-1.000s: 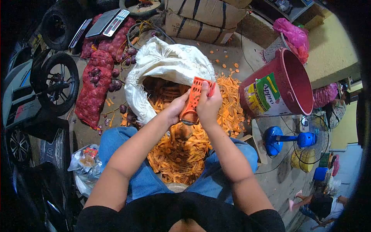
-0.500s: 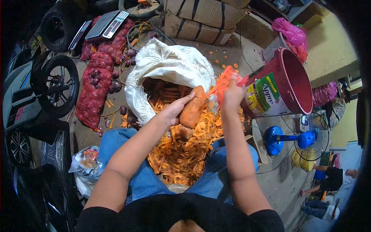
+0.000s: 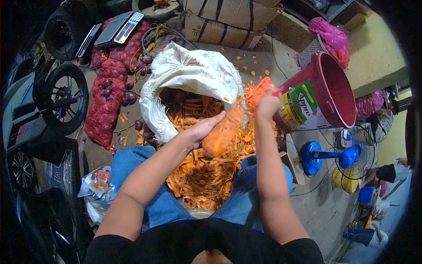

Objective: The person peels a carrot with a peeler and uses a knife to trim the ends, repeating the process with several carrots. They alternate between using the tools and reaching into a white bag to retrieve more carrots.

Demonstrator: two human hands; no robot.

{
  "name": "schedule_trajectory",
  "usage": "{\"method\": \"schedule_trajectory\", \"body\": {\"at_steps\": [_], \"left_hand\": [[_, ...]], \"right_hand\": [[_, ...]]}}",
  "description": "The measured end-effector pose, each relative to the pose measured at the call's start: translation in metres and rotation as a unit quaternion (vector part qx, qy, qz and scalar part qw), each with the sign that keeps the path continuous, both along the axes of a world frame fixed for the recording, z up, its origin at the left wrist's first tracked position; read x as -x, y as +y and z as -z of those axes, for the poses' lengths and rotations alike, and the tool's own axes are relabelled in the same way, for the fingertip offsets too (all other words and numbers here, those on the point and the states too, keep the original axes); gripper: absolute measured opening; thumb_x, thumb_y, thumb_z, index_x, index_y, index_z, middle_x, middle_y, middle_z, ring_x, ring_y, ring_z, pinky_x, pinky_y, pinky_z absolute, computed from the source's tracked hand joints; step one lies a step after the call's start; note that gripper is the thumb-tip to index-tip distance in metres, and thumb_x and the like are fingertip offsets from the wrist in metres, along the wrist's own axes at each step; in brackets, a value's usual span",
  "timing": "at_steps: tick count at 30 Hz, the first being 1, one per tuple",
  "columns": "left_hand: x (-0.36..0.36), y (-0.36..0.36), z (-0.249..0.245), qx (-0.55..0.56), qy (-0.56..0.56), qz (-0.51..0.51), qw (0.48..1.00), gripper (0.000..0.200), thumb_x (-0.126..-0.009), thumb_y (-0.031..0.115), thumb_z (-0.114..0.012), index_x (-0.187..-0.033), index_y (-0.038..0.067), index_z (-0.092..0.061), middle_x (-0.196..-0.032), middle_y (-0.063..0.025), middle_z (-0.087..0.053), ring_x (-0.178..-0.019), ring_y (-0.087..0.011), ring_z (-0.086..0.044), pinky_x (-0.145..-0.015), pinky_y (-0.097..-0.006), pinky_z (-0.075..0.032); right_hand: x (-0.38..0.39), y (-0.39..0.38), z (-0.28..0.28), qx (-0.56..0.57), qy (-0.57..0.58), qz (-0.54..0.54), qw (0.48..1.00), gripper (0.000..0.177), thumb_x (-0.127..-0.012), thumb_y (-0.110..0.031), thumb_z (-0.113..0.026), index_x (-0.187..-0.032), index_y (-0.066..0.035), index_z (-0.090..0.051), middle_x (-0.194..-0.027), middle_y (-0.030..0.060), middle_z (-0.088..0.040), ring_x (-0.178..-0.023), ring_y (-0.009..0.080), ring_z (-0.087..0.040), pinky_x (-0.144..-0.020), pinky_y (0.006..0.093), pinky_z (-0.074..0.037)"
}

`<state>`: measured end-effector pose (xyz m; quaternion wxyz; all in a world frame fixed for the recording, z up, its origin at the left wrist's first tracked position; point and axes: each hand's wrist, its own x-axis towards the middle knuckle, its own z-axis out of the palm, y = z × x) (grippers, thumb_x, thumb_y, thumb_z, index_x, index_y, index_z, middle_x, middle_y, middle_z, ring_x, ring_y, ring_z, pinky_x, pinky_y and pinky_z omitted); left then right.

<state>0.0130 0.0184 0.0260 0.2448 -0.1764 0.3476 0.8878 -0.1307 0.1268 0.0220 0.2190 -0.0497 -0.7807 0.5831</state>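
A thick orange carrot [image 3: 223,134] lies tilted in my left hand [image 3: 204,130], with my fingers closed round its side. My right hand [image 3: 268,108] grips a red-orange peeler [image 3: 258,94], partly blurred, against the carrot's far end. Below both hands, a heap of carrot peelings [image 3: 204,185] spreads between my knees. Just beyond, a white woven sack [image 3: 193,75] lies with its mouth toward me, whole carrots and peelings inside it.
At right, a tipped dark-red bucket [image 3: 323,103] stands near a blue fan [image 3: 312,158]. Red net bags of onions [image 3: 105,103] and a motorbike wheel [image 3: 66,94] are at left. Cardboard boxes [image 3: 224,26] stand behind. Other people [image 3: 389,174] are at far right.
The carrot has shifted slightly down and left and now tilts more, its far end pointing up-right. My right hand has moved a little down and stays close to it.
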Motion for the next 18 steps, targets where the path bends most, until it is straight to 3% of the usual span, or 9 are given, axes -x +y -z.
{"method": "schedule_trajectory", "body": {"at_steps": [1, 3, 4, 5, 6, 9, 11, 13, 18], "left_hand": [[-0.001, 0.000, -0.002, 0.002, -0.001, 0.003, 1.000, 0.047, -0.084, 0.042, -0.033, -0.107, 0.002, -0.043, -0.084, -0.0155, -0.056, -0.066, -0.0221, -0.059, -0.060, -0.0322, -0.050], [-0.003, -0.001, -0.005, 0.023, 0.025, 0.035, 0.999, 0.046, -0.084, 0.041, -0.036, -0.109, 0.003, -0.042, -0.092, -0.0142, -0.055, -0.073, -0.0215, -0.058, -0.063, -0.0320, -0.050], [-0.001, -0.003, -0.002, 0.023, 0.025, 0.037, 0.999, 0.046, -0.084, 0.041, -0.036, -0.109, 0.003, -0.042, -0.092, -0.0142, -0.055, -0.073, -0.0215, -0.058, -0.063, -0.0320, -0.050], [0.003, -0.005, 0.005, 0.051, 0.024, -0.025, 0.998, 0.044, -0.084, 0.039, -0.036, -0.111, 0.004, -0.040, -0.095, -0.0121, -0.053, -0.078, -0.0188, -0.056, -0.064, -0.0313, -0.049], [0.007, -0.007, 0.014, 0.077, 0.022, -0.088, 0.993, 0.043, -0.084, 0.037, -0.037, -0.113, 0.005, -0.037, -0.099, -0.0100, -0.051, -0.083, -0.0161, -0.055, -0.066, -0.0305, -0.048], [0.020, -0.024, 0.052, 0.072, 0.065, -0.106, 0.990, 0.043, -0.084, 0.037, -0.038, -0.114, 0.006, -0.036, -0.103, -0.0097, -0.049, -0.086, -0.0162, -0.054, -0.068, -0.0308, -0.048], [0.018, -0.021, 0.040, 0.082, 0.037, -0.153, 0.984, 0.044, -0.084, 0.041, -0.035, -0.111, 0.006, -0.041, -0.103, -0.0095, -0.051, -0.085, -0.0168, -0.055, -0.068, -0.0299, -0.048], [0.018, -0.023, 0.037, -0.028, 0.018, -0.162, 0.986, 0.040, -0.086, 0.038, -0.033, -0.109, 0.007, -0.043, -0.099, -0.0086, -0.054, -0.084, -0.0152, -0.056, -0.069, -0.0295, -0.048], [0.021, -0.010, 0.030, 0.051, 0.016, -0.169, 0.984, 0.042, -0.087, 0.037, -0.028, -0.106, 0.004, -0.045, -0.094, -0.0080, -0.056, -0.076, -0.0148, -0.057, -0.067, -0.0288, -0.048]], "right_hand": [[0.010, 0.009, 0.001, 0.002, -0.001, 0.003, 1.000, 0.021, -0.081, -0.017, -0.046, -0.071, 0.002, -0.049, -0.061, 0.0063, -0.051, -0.054, 0.0149, -0.045, -0.050, 0.0299, -0.036], [0.020, 0.020, 0.002, 0.146, -0.109, -0.003, 0.983, 0.021, -0.081, -0.017, -0.046, -0.072, 0.001, -0.050, -0.061, 0.0041, -0.050, -0.053, 0.0128, -0.044, -0.049, 0.0279, -0.035], [0.017, 0.017, 0.000, 0.088, -0.038, -0.009, 0.995, 0.021, -0.082, -0.018, -0.045, -0.073, 0.000, -0.050, -0.060, 0.0026, -0.049, -0.051, 0.0111, -0.044, -0.047, 0.0261, -0.035], [0.012, 0.014, -0.001, 0.088, -0.038, -0.008, 0.995, 0.021, -0.082, -0.018, -0.045, -0.073, 0.000, -0.050, -0.060, 0.0026, -0.049, -0.051, 0.0111, -0.044, -0.047, 0.0261, -0.035], [-0.008, 0.003, -0.021, 0.106, -0.045, -0.059, 0.992, 0.021, -0.083, -0.018, -0.045, -0.074, 0.000, -0.050, -0.060, 0.0023, -0.049, -0.051, 0.0111, -0.044, -0.047, 0.0261, -0.035], [-0.041, -0.017, -0.023, 0.141, -0.055, -0.202, 0.968, 0.023, -0.083, -0.020, -0.044, -0.074, 0.001, -0.049, -0.060, 0.0018, -0.049, -0.052, 0.0130, -0.044, -0.048, 0.0274, -0.036], [-0.056, -0.028, -0.008, 0.055, 0.042, -0.257, 0.964, 0.024, -0.083, -0.021, -0.044, -0.074, 0.001, -0.049, -0.059, 0.0046, -0.049, -0.052, 0.0142, -0.044, -0.049, 0.0292, -0.037], [-0.078, -0.036, -0.006, 0.029, 0.048, -0.272, 0.961, 0.024, -0.083, -0.021, -0.044, -0.075, 0.001, -0.049, -0.058, 0.0069, -0.049, -0.052, 0.0153, -0.045, -0.049, 0.0301, -0.037], [-0.070, -0.030, -0.004, -0.056, 0.034, -0.239, 0.969, 0.022, -0.082, -0.020, -0.044, -0.076, 0.001, -0.049, -0.061, 0.0135, -0.051, -0.051, 0.0223, -0.048, -0.050, 0.0328, -0.038]]}}
